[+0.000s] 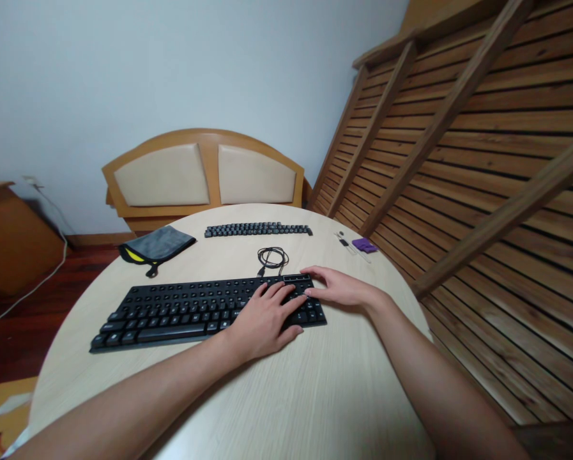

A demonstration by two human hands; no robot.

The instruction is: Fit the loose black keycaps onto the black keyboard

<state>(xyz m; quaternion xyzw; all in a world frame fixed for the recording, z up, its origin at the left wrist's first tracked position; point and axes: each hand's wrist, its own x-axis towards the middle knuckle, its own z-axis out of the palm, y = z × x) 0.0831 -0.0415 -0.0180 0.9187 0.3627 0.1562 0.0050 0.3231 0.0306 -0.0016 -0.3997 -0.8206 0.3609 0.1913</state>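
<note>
A black keyboard (181,313) lies at a slant across the round table. Its nearer rows carry keycaps, while the upper rows on the left show bare switches. My left hand (267,319) rests over the right part of the keyboard, palm down, fingers spread on the number keys. At the keyboard's right end is my right hand (336,286). Its index finger reaches the far right corner and its thumb touches the keys, the two apart. Nothing shows between them. Behind the keyboard, loose black keycaps (257,229) stand in rows.
A coiled black cable (273,257) lies behind the keyboard. At the left is a folded grey cloth (159,245) with a yellow lining. Small tools (346,243) and a purple cloth or pouch (364,245) lie at the right edge. A slatted wooden panel (458,191) leans close by on the right.
</note>
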